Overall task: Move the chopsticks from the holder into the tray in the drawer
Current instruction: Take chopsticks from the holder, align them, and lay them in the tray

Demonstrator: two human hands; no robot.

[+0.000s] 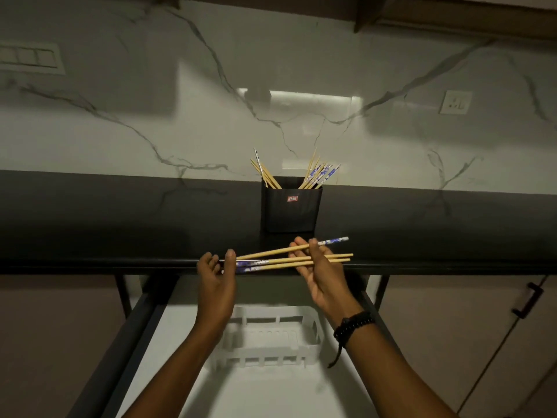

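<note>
- Nearest to me, my two forearms reach forward over an open drawer (168, 351) with a pale floor and dark side rails; a black beaded band (353, 326) sits on my right wrist.
- A white slotted tray (272, 354) rests on the drawer floor between my arms, and I see nothing lying in it.
- To the right of the drawer there is a cabinet door (470, 342) with a dark handle.
- My left hand (216, 277) is half curled, thumb up, with the fingers around the blue-patterned ends of a bundle of chopsticks (289, 260).
- My right hand (319, 268) pinches the same bundle nearer its other end, fingers wrapped over the sticks, which lie roughly level across the front edge of the counter and above the drawer.
- One stick in the bundle points the other way, its blue-patterned end sticking out past my right fingers.
- The dark countertop (120, 224) runs the full width just beyond my hands.
- A black square holder (291, 209) stands on it, right behind my right hand, with more chopsticks (319, 175) leaning out to both sides.
- A small red label (292, 199) is on the holder's front; its writing is too small to read.
- Behind it rises a white marble-veined wall (211, 122), with a switch plate (28, 57) at far left and a socket (455, 101) at right.
</note>
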